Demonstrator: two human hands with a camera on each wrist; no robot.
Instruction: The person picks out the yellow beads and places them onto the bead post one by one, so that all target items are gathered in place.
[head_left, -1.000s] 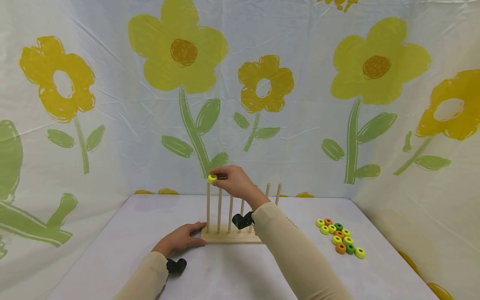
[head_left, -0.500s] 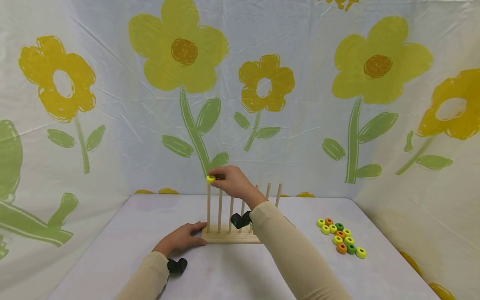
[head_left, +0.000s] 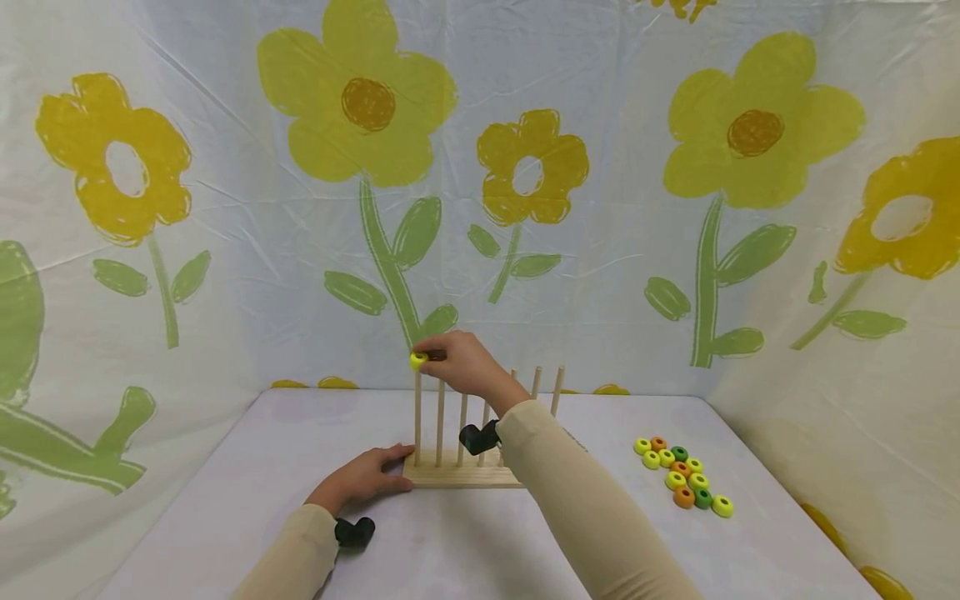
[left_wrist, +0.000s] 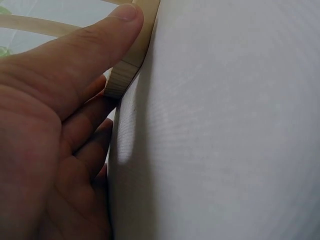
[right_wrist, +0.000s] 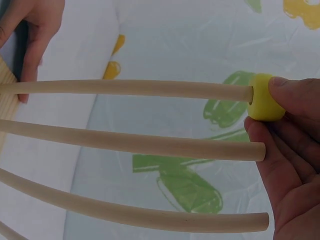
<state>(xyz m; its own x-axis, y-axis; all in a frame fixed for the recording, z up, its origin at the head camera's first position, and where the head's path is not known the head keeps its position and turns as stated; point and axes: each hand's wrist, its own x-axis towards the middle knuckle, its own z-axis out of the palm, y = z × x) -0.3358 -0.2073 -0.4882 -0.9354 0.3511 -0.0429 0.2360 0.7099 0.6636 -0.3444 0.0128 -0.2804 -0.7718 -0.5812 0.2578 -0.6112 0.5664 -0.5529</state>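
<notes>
The left hand [head_left: 363, 477] grips the wooden base [head_left: 468, 477] at its nine o'clock end, a useful brace. Beyond, the right hand [head_left: 467, 364] pinches the yellow bead [head_left: 417, 363] at the tip of the nine o'clock peg [head_left: 417, 421]; levelling it before release should help.

Two hands show: one right hand [head_left: 467, 364] and one left hand [head_left: 363, 477]. The right hand grips one yellow bead [head_left: 417, 362]. Well to its right, on one bench [head_left: 450, 546], lie twelve loose beads [head_left: 666, 458]: seven yellow, three orange, two green. Seven pegs [head_left: 438, 425], some partly hidden, stand around and below it on one wooden base [head_left: 457, 477], held by the left hand.
</notes>
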